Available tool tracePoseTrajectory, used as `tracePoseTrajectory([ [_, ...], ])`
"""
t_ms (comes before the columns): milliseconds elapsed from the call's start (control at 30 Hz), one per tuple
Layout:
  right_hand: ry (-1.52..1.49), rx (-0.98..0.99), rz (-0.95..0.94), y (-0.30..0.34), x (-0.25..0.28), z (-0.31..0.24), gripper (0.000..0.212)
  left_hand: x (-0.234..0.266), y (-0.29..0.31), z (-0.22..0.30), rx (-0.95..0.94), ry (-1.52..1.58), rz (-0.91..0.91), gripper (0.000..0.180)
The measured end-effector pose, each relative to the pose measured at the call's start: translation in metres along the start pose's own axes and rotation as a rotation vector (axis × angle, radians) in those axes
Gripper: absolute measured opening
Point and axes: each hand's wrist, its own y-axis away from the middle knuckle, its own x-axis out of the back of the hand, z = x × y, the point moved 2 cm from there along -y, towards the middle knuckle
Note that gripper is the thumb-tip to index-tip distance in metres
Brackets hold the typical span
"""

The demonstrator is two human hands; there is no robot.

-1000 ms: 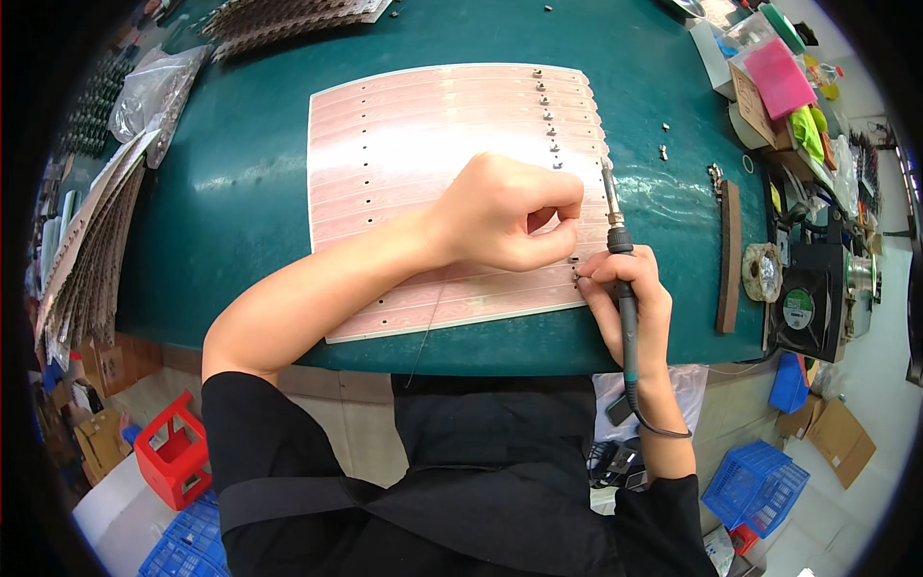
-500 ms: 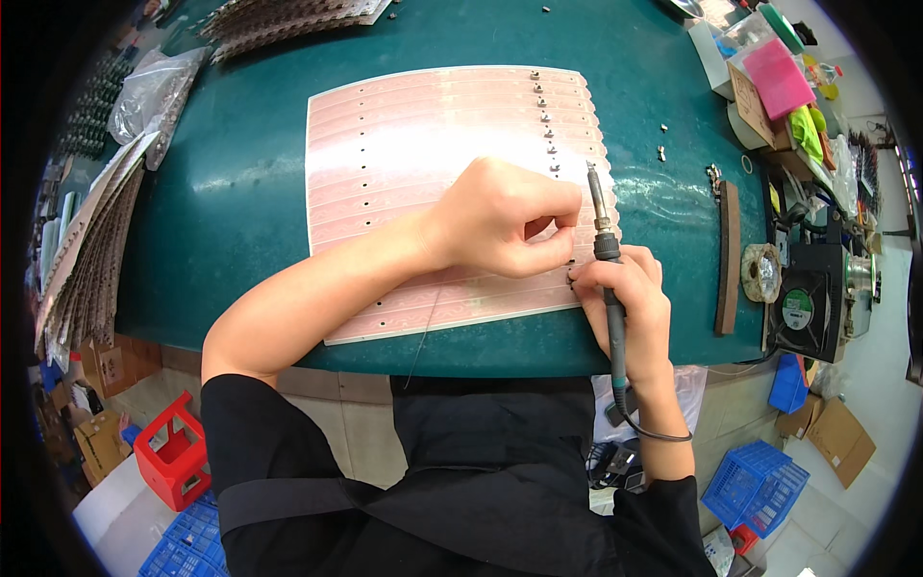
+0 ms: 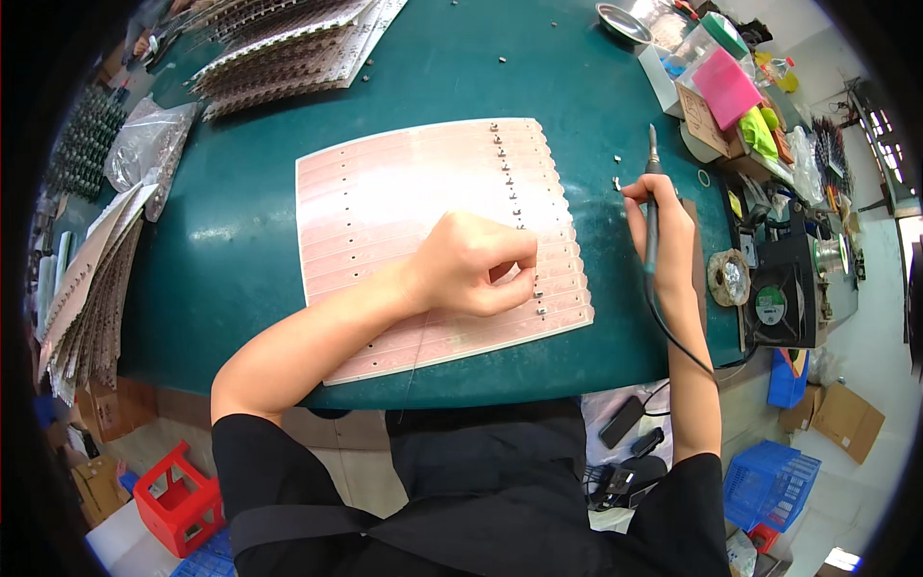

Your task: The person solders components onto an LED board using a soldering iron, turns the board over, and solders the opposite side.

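Observation:
A pale pink panel of joined circuit strips (image 3: 423,173) lies on the green table, with a column of small metal connectors (image 3: 508,181) along its right part. Over the panel's middle right is my left hand (image 3: 471,264), its fingers pinched; a thin solder wire (image 3: 419,358) trails from beneath its wrist, the pinched end hidden. To the right of the panel, my right hand (image 3: 663,226) is wrapped round a soldering iron (image 3: 652,216) whose tip points away from me. Thumb and forefinger of that hand reach to a small loose metal connector (image 3: 616,183); whether they grip it is unclear.
Stacked strip panels (image 3: 288,58) stand at the far left, more (image 3: 101,279) at the left edge beside a plastic bag (image 3: 149,144). On the right are a soldering station (image 3: 784,298), a round tin (image 3: 729,279) and boxes with a pink item (image 3: 723,87). A red stool (image 3: 178,500) stands below left.
My right hand has moved from the panel's near right edge out to the loose connectors, carrying the soldering iron. The left hand stays pinched over the panel. The whole view has shifted.

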Motion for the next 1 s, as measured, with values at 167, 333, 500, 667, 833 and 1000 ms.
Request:
tracePoseTrajectory([
  [167, 0.020, -0.010, 0.024, -0.008, -0.023, 0.022, 0.023, -0.004, -0.001, 0.002, -0.044, 0.037, -0.050, 0.010],
  [333, -0.007, -0.096, 0.062, -0.001, -0.018, 0.012, 0.020, -0.005, 0.006, 0.001, -0.026, -0.026, -0.111, 0.014],
  [500, -0.492, -0.269, -0.054, 0.048, 0.003, -0.034, 0.020, -0.006, 0.001, -0.003, -0.036, -0.036, -0.107, 0.013],
  [667, -0.515, -0.035, -0.110, 0.089, -0.006, -0.073, 0.026, -0.004, 0.003, -0.003, -0.121, -0.014, -0.126, 0.007],
  [833, -0.484, 0.100, -0.157, 0.091, -0.007, -0.080, 0.033, -0.010, 0.007, -0.002, -0.185, -0.005, -0.137, 0.010],
  [1000, -0.451, 0.204, -0.200, 0.095, -0.009, -0.079, 0.034, -0.011, 0.009, -0.002, -0.225, -0.034, -0.164, 0.009],
])
